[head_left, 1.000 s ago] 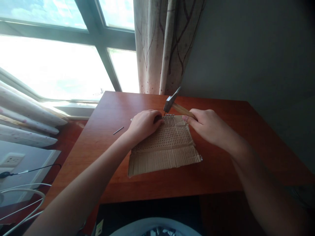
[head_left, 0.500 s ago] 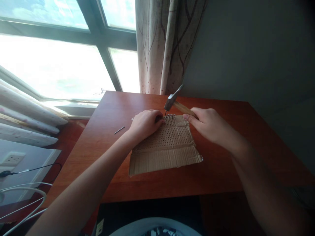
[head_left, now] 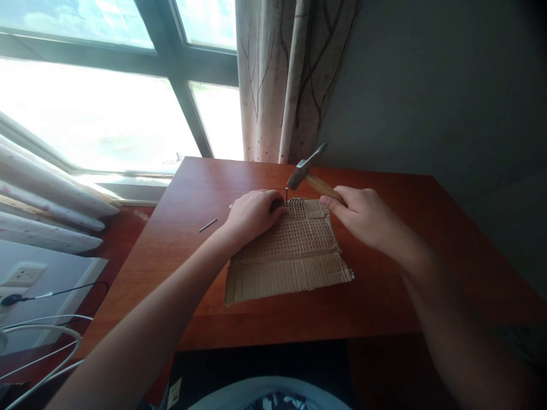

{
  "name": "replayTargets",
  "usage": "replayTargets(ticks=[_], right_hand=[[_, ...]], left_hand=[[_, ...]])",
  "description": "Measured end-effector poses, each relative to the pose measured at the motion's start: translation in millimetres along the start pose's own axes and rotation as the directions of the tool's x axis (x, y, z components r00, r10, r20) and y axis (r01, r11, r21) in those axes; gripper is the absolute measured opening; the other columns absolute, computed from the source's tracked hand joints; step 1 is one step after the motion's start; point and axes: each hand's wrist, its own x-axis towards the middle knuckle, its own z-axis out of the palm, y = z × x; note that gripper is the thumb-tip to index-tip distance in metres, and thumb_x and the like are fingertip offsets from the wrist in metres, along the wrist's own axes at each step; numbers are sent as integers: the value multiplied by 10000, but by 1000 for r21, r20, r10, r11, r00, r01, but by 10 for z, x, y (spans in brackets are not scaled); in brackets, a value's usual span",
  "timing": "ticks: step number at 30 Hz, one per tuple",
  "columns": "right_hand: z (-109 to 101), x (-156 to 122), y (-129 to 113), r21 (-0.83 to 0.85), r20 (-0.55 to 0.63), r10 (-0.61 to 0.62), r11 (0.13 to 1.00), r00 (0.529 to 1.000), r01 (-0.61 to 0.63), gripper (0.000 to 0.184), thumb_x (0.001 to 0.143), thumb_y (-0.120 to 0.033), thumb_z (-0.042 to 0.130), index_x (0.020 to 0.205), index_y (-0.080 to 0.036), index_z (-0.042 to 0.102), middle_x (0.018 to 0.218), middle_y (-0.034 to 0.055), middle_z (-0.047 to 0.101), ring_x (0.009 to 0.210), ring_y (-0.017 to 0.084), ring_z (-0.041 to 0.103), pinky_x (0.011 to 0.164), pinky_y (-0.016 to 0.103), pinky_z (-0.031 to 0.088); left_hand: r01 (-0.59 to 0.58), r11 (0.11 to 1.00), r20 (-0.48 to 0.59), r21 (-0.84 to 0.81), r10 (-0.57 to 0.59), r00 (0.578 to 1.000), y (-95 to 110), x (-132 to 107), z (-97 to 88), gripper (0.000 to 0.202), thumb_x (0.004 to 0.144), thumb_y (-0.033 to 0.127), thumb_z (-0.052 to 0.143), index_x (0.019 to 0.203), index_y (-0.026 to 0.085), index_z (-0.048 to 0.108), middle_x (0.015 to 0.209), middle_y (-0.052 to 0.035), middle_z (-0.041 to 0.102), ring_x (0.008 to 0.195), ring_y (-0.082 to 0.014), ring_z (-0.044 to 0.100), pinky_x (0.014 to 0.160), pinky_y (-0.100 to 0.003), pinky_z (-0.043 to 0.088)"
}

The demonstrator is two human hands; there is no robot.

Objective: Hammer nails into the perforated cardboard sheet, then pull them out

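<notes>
My right hand (head_left: 359,209), right of the frame's centre, is closed round the wooden handle of the hammer (head_left: 318,185), the thumb laid along it. The hammer's head tilts above the middle of the frame, just beside the top of an upright nail (head_left: 286,195). My left hand (head_left: 252,213), left of centre, rests on the far left part of the cardboard (head_left: 290,265), fingers curled and thumb toward the nail. I cannot tell whether its fingertips pinch the nail, as the hand hides them. The cardboard, dotted with holes, lies mid-frame on the table (head_left: 384,302). A row of nails (head_left: 297,201) stands at its far edge, right of the upright one. A loose nail (head_left: 208,225) lies on the table, left of my left hand.
</notes>
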Motion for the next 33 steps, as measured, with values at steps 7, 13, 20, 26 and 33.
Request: replayTargets(ticks=[7,13,20,26,33], right_hand=[[-85,90,-52,-40,5,-5,999,1000,5,397,969,-400,517,642,-217,386,560,-42,416,526,115,360,547,301,229],[-115,234,-123,-37,90,-36,999,995,39,392,961,-408,510,636,-213,410,595,-25,465,568,123,404,556,301,244],[-124,160,-120,-71,129,1,997,992,8,379,965,-430,490,660,-214,427,617,-20,494,571,125,428,559,299,261],[-154,68,-109,-71,143,-7,997,990,17,397,966,-443,488,647,-217,416,602,-27,478,557,123,416,560,303,251],[-149,78,-84,-42,84,-11,999,996,15,390,966,-433,489,650,-217,415,591,-28,467,541,121,398,554,305,254]], left_hand=[[4,1000,8,15,-4,1000,16,6,1,245,922,418,542,1071,280,679,1013,-28,755,897,-260,689,658,-328,460],[4,1000,-2,1,-4,1000,7,-4,17,318,924,412,524,1209,312,624,1118,-34,744,971,-282,692,700,-347,477],[-6,1000,1,12,6,1000,14,-2,14,284,923,415,515,1143,320,669,1031,-30,758,909,-265,697,655,-323,466],[-1,1000,-7,19,1,1000,16,-7,9,312,926,417,516,1173,332,686,1047,-44,759,934,-271,697,682,-334,484],[7,1000,11,3,-7,1000,25,-15,-15,310,929,412,521,1170,327,697,1018,-45,763,925,-269,696,703,-342,488]])
